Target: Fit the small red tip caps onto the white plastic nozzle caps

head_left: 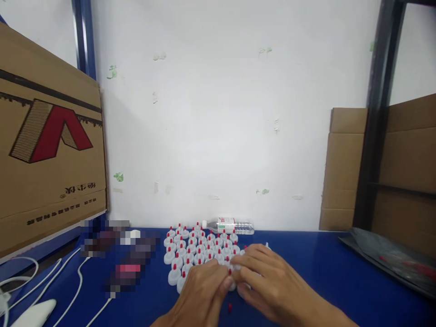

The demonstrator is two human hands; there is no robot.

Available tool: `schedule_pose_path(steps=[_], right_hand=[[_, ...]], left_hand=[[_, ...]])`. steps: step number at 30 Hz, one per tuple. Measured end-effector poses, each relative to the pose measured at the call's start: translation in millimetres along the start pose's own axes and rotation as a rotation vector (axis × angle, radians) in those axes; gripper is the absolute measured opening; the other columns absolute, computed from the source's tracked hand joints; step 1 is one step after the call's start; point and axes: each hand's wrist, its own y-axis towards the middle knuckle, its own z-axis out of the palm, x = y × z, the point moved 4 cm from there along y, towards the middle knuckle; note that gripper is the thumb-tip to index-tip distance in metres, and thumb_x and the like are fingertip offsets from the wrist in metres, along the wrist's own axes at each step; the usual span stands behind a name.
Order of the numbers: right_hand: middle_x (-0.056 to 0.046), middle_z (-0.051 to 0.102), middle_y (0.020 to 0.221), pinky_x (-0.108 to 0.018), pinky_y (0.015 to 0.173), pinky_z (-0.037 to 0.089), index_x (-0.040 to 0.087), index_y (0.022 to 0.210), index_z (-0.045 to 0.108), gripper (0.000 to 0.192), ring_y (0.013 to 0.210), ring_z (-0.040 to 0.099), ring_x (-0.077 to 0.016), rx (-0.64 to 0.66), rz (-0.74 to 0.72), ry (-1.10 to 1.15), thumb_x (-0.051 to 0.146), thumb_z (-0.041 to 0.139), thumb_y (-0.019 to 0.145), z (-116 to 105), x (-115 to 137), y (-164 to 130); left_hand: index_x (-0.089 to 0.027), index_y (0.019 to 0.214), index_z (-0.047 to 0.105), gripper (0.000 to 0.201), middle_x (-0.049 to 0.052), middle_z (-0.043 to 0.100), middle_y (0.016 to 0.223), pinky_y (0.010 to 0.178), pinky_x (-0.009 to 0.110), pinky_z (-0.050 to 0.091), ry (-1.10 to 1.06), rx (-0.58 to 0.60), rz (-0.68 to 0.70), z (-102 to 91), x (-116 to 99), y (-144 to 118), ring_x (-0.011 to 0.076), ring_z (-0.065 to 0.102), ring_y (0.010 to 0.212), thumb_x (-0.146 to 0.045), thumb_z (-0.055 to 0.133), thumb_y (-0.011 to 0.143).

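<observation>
My left hand [206,286] and my right hand [267,277] come together low in the middle of the view, fingers curled and nearly touching. Between their fingertips shows a white cap with a red tip [232,285]; the fingers cover most of it. Both hands are closed at this piece, though the exact grip of each is partly hidden. Behind them stand many similar white caps with red tips [200,250], upright in a dense cluster. A loose red tip [230,308] lies on the blue table [306,259] just in front of the hands.
A clear plastic bottle [228,225] lies on its side by the wall. White cables [80,277] and blurred-out items [126,268] occupy the left, beside a large cardboard box [51,136]. A grey plastic bag [388,261] with red pieces rests at the right.
</observation>
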Motion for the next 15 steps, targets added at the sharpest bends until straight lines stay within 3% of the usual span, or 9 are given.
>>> schedule_pose_path(steps=[2, 6, 7, 10, 15], right_hand=[[-0.010, 0.072, 0.118, -0.042, 0.093, 0.050, 0.023, 0.104, 0.063, 0.021, 0.099, 0.068, -0.0242, -0.039, 0.102, -0.049, 0.014, 0.045, 0.100, -6, -33, -10], [-0.010, 0.071, 0.113, -0.041, 0.090, 0.049, 0.024, 0.105, 0.061, 0.016, 0.103, 0.065, -0.0267, -0.101, 0.703, -0.055, 0.035, 0.050, 0.100, -11, -115, -54], [-0.011, 0.069, 0.113, -0.040, 0.090, 0.049, 0.023, 0.102, 0.060, 0.018, 0.104, 0.064, -0.0270, -0.061, 0.783, -0.047, 0.037, 0.049, 0.100, -10, -127, -64], [-0.011, 0.070, 0.101, -0.037, 0.079, 0.048, 0.021, 0.094, 0.062, 0.023, 0.090, 0.065, -0.0253, 0.046, 0.842, -0.021, 0.038, 0.047, 0.098, -4, -141, -80], [0.000, 0.070, 0.068, -0.026, 0.057, 0.039, 0.023, 0.080, 0.068, 0.023, 0.060, 0.063, -0.0176, 0.289, 0.777, 0.140, 0.038, 0.058, 0.094, 5, -128, -78]], left_hand=[[-0.022, 0.080, 0.053, 0.046, 0.001, 0.057, 0.072, 0.068, 0.027, 0.047, -0.033, -0.009, -0.068, -4.7, 6, -2, 0.0158, 0.055, 0.067, -0.032, 0.020, 0.110], [-0.022, 0.083, 0.059, 0.050, 0.002, 0.060, 0.074, 0.067, 0.027, 0.047, 0.058, 0.116, -0.036, -7.2, 15, -1, 0.0173, 0.055, 0.068, -0.035, 0.019, 0.110], [-0.022, 0.082, 0.059, 0.051, 0.002, 0.061, 0.074, 0.066, 0.027, 0.046, 0.100, 0.174, 0.000, -6.0, 15, 0, 0.0171, 0.054, 0.066, -0.036, 0.019, 0.109], [-0.021, 0.080, 0.060, 0.055, 0.003, 0.065, 0.073, 0.060, 0.027, 0.042, 0.220, 0.348, 0.096, 0.2, 13, 2, 0.0167, 0.056, 0.060, -0.034, 0.016, 0.110], [-0.019, 0.079, 0.066, 0.051, 0.005, 0.071, 0.070, 0.060, 0.029, 0.041, 0.359, 0.529, 0.093, 14.9, 11, -5, 0.0205, 0.067, 0.061, -0.030, 0.026, 0.110]])
